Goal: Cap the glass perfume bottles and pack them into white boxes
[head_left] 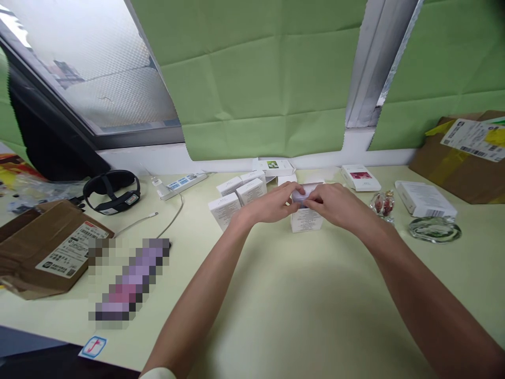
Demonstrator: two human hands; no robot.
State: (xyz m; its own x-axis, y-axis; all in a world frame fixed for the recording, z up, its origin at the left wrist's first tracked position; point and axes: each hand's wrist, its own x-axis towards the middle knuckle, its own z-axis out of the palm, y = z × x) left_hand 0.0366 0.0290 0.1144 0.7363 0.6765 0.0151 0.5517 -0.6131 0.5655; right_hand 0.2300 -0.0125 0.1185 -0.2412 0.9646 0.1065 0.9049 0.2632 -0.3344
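Note:
In front of me a small white carton (306, 222) stands upright on the table, printed with fine text on its near side. A see-through, purplish plastic piece (303, 197) sits at its upper opening; its exact kind is hard to make out. My right hand (333, 205) pinches this piece from the right with thumb and forefinger. From the left, my left hand (274, 202) closes its fingers on the piece's edge, its thumb by the carton's top rim. Left of that hand stand several similar white cartons (224, 209), partly hidden behind my wrist.
At the right are a flat white box (426, 199), a glass dish (434, 230), a red-and-clear ornament (382, 204) and a cardboard box (460, 166). Leftward lie a power strip (185, 184), a headset (111, 192), an opened brown carton (51, 247) and a pixelated object (134, 279).

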